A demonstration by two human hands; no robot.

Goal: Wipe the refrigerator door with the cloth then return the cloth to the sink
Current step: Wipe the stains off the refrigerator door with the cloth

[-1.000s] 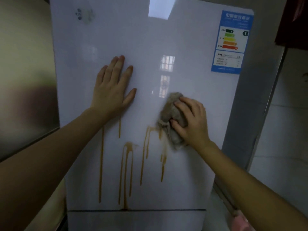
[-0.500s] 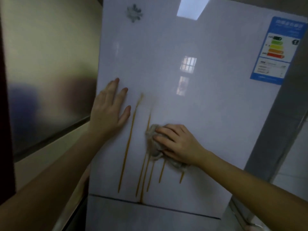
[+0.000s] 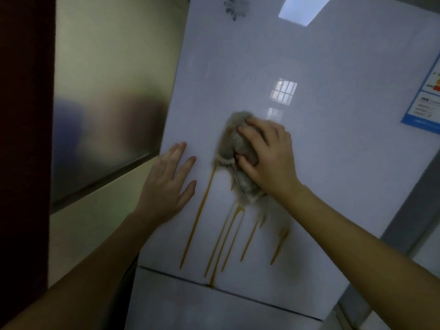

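Against the white refrigerator door [image 3: 321, 163], your right hand [image 3: 269, 158] presses a bunched grey-brown cloth [image 3: 234, 148] flat to the panel, fingers curled over the wad and thumb tucked under it, so the cloth is gripped and pinned at once. Your left hand [image 3: 166, 184] lies open, palm on the door, fingers spread and holding nothing, just beside the cloth at its 9 o'clock.

Everything turns on where the mess lies from the cloth: the orange-brown drip streaks [image 3: 228, 239] run off at roughly 6 o'clock from your right hand, their long axes slanting down the tilted panel toward the seam [image 3: 238, 292] between the upper and lower doors. The longest streak starts right at the cloth's lower left fringe; the others begin below its trailing edge. Your right hand is the nearer one and already carries the tool, so the likely stroke is a drag down along the streaks, not across them.

By count: one cloth, two hands, one door panel being worked and a second below the seam. About five or six separate drips show, though two or three merge near the seam and the blur prevents a firm number. One blue energy label [image 3: 423, 108] sits at 3 o'clock, well apart from the work. No sink is in view, and the wiping looks unfinished.
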